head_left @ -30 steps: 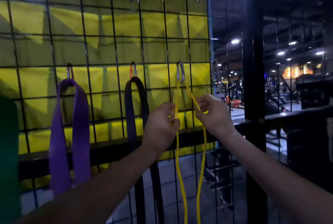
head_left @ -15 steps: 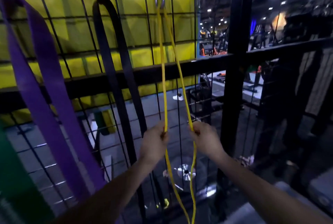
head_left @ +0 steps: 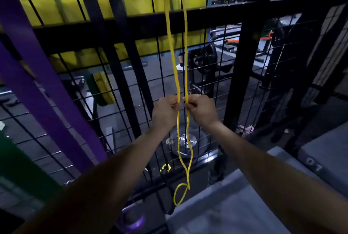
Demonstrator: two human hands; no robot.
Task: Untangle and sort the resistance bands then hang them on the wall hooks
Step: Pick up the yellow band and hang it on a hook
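While a thin yellow rubber resistance band [head_left: 177, 75] hangs down the front of a black wire mesh wall panel [head_left: 211, 86], a person's left hand [head_left: 164, 112] pinches its left strand and the right hand [head_left: 202, 109] pinches its right strand, the two hands side by side and nearly touching. Below the hands the yellow band's strands cross and end in a small twisted loop, and left of that band hang a wide black band [head_left: 120, 60] and a wide purple flat band [head_left: 43, 75].
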